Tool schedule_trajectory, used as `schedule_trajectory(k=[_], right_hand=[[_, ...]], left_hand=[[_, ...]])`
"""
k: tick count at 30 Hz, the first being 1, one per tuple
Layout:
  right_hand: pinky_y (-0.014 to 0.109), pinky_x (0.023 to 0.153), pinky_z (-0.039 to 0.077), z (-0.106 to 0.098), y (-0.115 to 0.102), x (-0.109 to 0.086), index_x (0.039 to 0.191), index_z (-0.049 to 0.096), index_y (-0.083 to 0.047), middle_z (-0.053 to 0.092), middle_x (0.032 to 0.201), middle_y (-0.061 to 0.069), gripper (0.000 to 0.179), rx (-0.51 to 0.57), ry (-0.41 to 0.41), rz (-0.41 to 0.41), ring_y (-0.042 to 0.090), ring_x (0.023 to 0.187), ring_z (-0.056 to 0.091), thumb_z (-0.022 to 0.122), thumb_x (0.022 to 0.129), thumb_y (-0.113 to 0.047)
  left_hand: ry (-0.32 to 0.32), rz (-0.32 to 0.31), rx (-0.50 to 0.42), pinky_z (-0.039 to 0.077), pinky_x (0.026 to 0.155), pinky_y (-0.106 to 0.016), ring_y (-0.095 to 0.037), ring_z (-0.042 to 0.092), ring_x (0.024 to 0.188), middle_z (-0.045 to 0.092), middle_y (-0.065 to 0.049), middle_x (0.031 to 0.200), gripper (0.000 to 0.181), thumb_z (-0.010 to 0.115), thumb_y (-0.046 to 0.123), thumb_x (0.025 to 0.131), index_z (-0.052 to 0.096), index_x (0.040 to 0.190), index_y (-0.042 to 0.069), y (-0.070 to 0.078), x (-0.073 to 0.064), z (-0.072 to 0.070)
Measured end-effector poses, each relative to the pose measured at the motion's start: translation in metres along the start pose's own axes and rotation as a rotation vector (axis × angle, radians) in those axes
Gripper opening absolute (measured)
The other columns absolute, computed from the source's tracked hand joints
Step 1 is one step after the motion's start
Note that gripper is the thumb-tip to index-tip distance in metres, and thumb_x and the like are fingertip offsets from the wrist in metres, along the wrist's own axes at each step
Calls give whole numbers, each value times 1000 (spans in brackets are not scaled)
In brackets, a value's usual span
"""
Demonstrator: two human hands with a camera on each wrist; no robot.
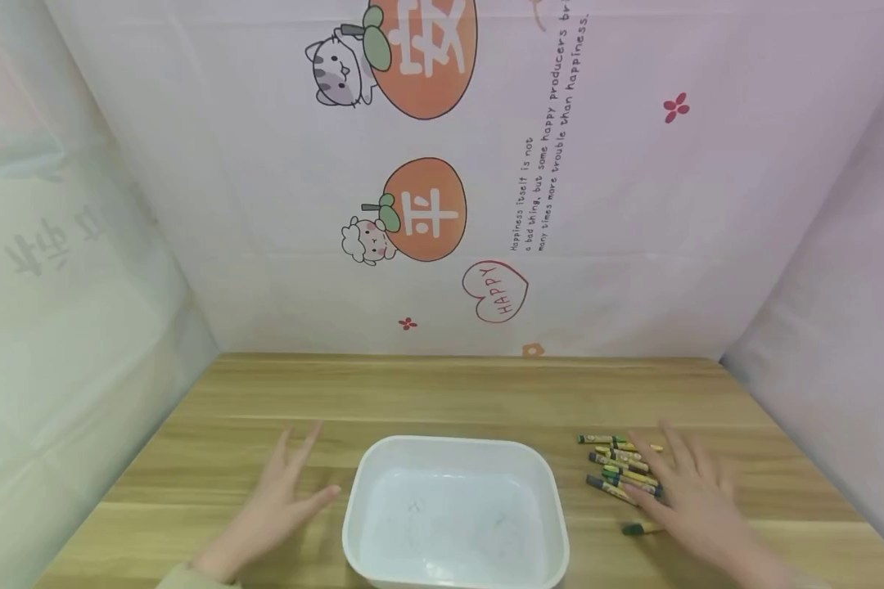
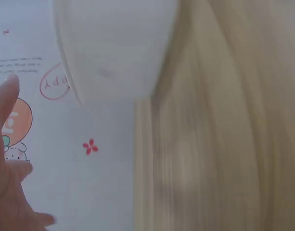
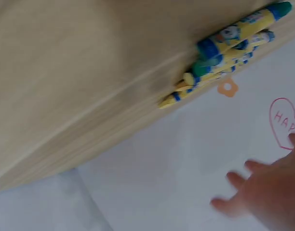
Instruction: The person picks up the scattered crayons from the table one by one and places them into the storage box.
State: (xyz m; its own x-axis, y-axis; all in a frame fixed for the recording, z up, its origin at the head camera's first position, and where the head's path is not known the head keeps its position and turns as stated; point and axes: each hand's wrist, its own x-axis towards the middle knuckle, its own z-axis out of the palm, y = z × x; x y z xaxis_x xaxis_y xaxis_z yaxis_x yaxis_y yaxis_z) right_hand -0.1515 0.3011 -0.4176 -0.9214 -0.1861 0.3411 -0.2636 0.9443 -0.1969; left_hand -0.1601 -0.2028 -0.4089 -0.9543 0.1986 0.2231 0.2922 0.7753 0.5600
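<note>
A white rectangular plastic tub stands at the front middle of the table, with only faint marks on its floor. To its left, my left hand is spread, thumb pointing at the tub's side and nothing held. Over on the right lies a loose pile of crayons in yellow wrappers with green, blue and yellow ends. My right hand, blurred, is spread above the pile's right side and hides part of it. In the right wrist view, a green crayon lies nearest, and the hand shows apart from the crayons.
The wood-grain table ends at a white printed cloth hung behind it. More cloth hangs along the left and right sides. One dark green crayon lies a little in front of the pile.
</note>
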Motion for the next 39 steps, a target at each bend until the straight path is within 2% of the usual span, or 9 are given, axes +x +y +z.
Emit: schedule_trajectory(k=[2, 5, 7, 11, 14, 18, 22, 31, 39], right_hand=[[77, 98, 4, 0, 7, -1, 141, 37, -24, 28, 145, 24, 69, 19, 11, -53, 51, 126, 25, 66, 81, -43], [67, 85, 30, 2, 17, -2, 129, 48, -16, 48, 125, 19, 70, 17, 29, -138, 41, 110, 44, 75, 70, -42], [58, 81, 39, 3, 22, -3, 125, 51, -14, 53, 116, 13, 72, 22, 20, -176, 32, 102, 50, 78, 65, -43], [55, 72, 50, 2, 28, -4, 120, 56, -9, 56, 114, 17, 73, 78, -41, -216, 35, 98, 56, 80, 60, -45], [57, 73, 51, 3, 31, -4, 115, 58, -9, 58, 113, 20, 71, 105, -82, -251, 40, 98, 57, 79, 59, -47], [39, 70, 54, 5, 35, -1, 110, 60, -14, 60, 103, 4, 62, 104, -109, -346, 16, 89, 59, 77, 61, -48], [21, 61, 46, 9, 40, 2, 108, 60, -10, 55, 92, -8, 53, 193, -172, -439, -3, 80, 48, 76, 67, -39], [18, 53, 41, 17, 46, 7, 96, 62, -7, 56, 81, -12, 31, 309, -230, -544, -7, 73, 44, 76, 70, -18], [17, 53, 40, 17, 44, 8, 88, 62, -15, 59, 80, -12, 22, 314, -223, -598, -9, 75, 45, 74, 70, -12]], left_hand=[[-102, -29, -158, 30, 89, -77, -63, 16, 127, 3, -34, 149, 88, 66, 37, 83, 13, 150, 17, 6, 3, 3], [-219, -46, -366, 43, 89, -65, -60, 29, 124, 6, -35, 148, 90, 69, 27, 82, 12, 149, 12, 13, 7, 7], [-259, -48, -463, 50, 87, -57, -57, 37, 120, 10, -38, 146, 91, 71, 20, 80, 12, 149, 10, 17, 9, 11], [-299, -32, -551, 52, 84, -56, -57, 40, 119, 14, -43, 142, 98, 74, 13, 75, 10, 148, 4, 17, 15, 18], [-333, 5, -609, 51, 85, -56, -57, 36, 121, 18, -42, 141, 102, 74, 10, 73, 6, 147, -1, 14, 18, 24], [-388, 40, -711, 54, 85, -47, -55, 37, 121, 22, -42, 139, 103, 73, 5, 73, 0, 145, -6, 11, 20, 32], [-418, 31, -759, 55, 82, -45, -53, 41, 119, 21, -42, 139, 103, 72, 4, 74, -1, 145, -7, 11, 19, 36], [-448, 31, -792, 57, 78, -42, -39, 52, 110, 23, -44, 136, 102, 72, 8, 77, -2, 146, -5, 10, 19, 38], [-431, 6, -784, 58, 76, -40, -34, 55, 106, 31, -43, 133, 101, 72, 8, 76, 0, 146, -5, 10, 19, 38]])
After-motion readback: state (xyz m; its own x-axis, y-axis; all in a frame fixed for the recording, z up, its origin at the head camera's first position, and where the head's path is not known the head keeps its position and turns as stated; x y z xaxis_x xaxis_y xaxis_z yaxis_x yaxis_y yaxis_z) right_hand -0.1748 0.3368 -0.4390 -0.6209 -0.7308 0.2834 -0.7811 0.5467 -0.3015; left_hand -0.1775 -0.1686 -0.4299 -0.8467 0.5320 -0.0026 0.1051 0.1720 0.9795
